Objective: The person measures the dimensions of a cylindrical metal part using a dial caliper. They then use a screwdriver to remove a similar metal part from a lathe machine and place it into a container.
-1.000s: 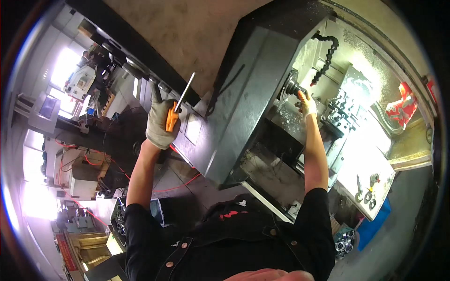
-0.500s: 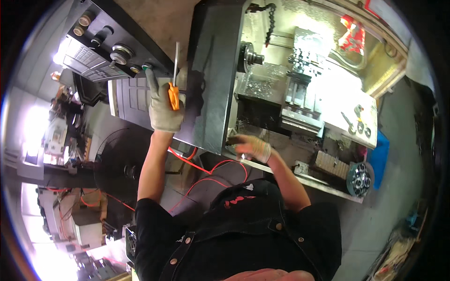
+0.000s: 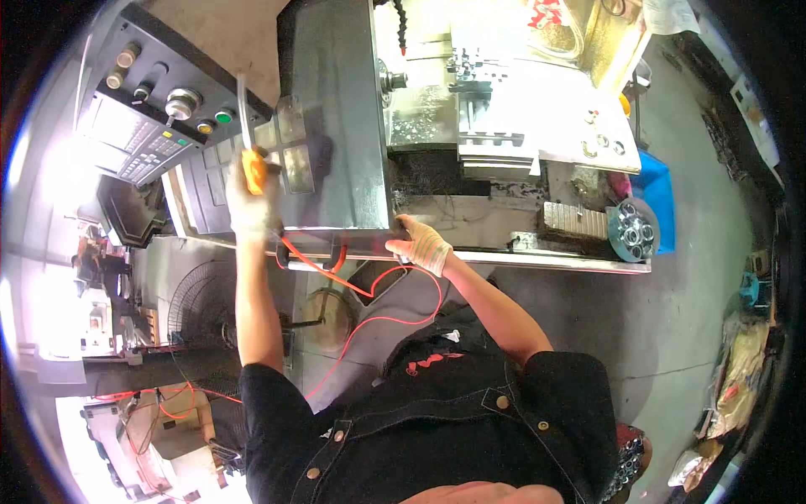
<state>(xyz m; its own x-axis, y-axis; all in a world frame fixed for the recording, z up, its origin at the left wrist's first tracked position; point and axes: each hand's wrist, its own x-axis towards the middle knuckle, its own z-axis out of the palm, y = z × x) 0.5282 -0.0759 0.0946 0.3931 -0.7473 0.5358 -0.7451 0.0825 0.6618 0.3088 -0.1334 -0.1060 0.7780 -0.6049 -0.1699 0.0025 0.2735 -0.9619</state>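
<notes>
My left hand (image 3: 250,206), in a pale work glove and smeared by motion, is closed round an orange-handled tool (image 3: 254,171) with a long metal shaft pointing up. It is in front of the dark machine's panelled front, below the control panel (image 3: 151,109) with its green button (image 3: 224,116). My right hand (image 3: 424,245), in a pale glove with bare fingertips, grips the near right corner of the dark machine door (image 3: 336,126), thumb and forefinger at its edge. Part of that grip is hidden. Right of the door, the lit lathe chuck (image 3: 391,80) shows.
A tool slide (image 3: 491,151) and loose ring parts (image 3: 604,144) are inside the machine. A round tray of metal rings (image 3: 634,231) sits by a blue bin (image 3: 659,202). A red hose (image 3: 369,294) loops below the door; a fan (image 3: 201,307) stands left.
My left hand has come off the green button and moved down, still with the orange-handled tool. My right hand has closed on the door's corner. The whole view has shifted.
</notes>
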